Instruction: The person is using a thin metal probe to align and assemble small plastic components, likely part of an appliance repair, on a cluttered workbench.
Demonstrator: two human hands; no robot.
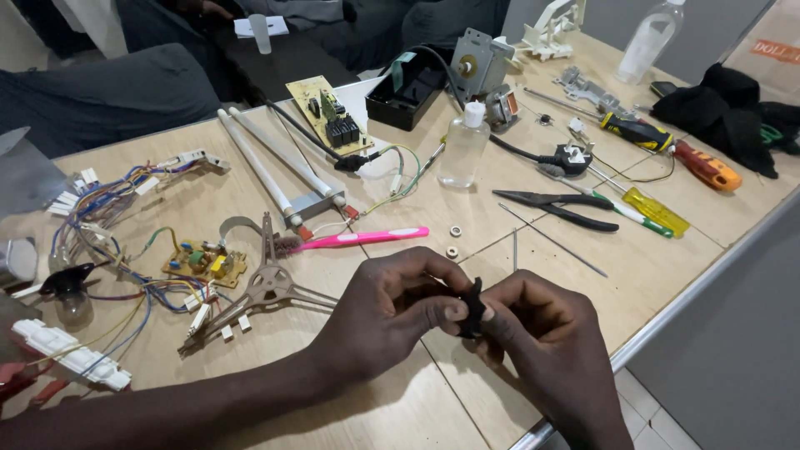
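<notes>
You are holding a small black plastic part between both hands, just above the near edge of the pale wooden tabletop. Your left hand is closing its grip on the part's left side, thumb and forefinger pinched tight around it. Your right hand is meeting it from the other side, fingertips pressed shut on the same piece, so most of it is hidden and its exact shape cannot be told.

To work it well, I judge you should be keeping both wrists low over the tabletop, so that if the piece slips it is dropping onto the wood and not over the edge beside your right hand. Turning it slowly with one grip while the other is bracing should keep it from twisting loose.

As for containers, going left to right: the open black plastic box at the far side is showing a dark inside, and what it is holding cannot be told. The small clear plastic bottle with a white cap is looking nearly empty. The larger clear bottle at the far right corner is also see-through, with no level showing.
</notes>
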